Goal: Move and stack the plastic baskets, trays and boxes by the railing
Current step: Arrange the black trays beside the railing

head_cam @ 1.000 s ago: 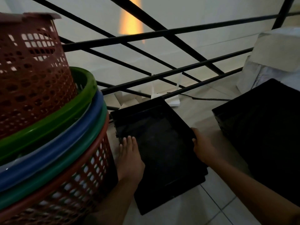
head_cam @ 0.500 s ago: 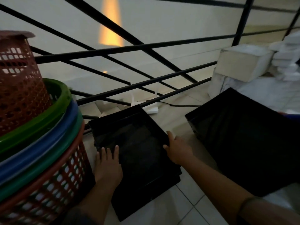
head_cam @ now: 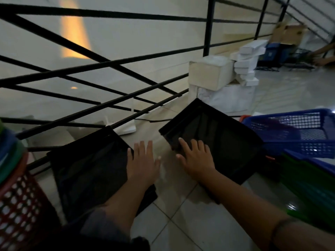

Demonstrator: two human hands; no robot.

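Here, 2 black trays lie on the tiled floor [head_cam: 181,214] beside the black railing [head_cam: 108,98]. The left tray [head_cam: 87,171] sits close to the bars, its far edge under the lowest rail, and the right tray [head_cam: 223,140] lies a little apart from it, turned at an angle, with a strip of bare floor between them. The left hand [head_cam: 143,163] is spread flat with straight fingers over that strip, its outer edge lying along the right rim of the left tray; it holds nothing. The right hand [head_cam: 195,158] is also flat and wide, fingers straight, resting on the near left corner of the right tray without curling round it. At the far left stands a red basket [head_cam: 20,203] with holes in its wall, and green and blue rims are stacked in its top. To the right a blue basket [head_cam: 304,131] with a mesh wall sits just beside the right tray, and a green tray [head_cam: 311,189] lies in front of it. Behind the right tray white boxes [head_cam: 210,75] are piled against the railing, with cardboard boxes [head_cam: 290,33] further back. A small white device [head_cam: 126,128] with a dark cable rests on the floor by the bars, between the 2 trays. At the far right edge, another person's arm [head_cam: 324,49] reaches in, blurred.
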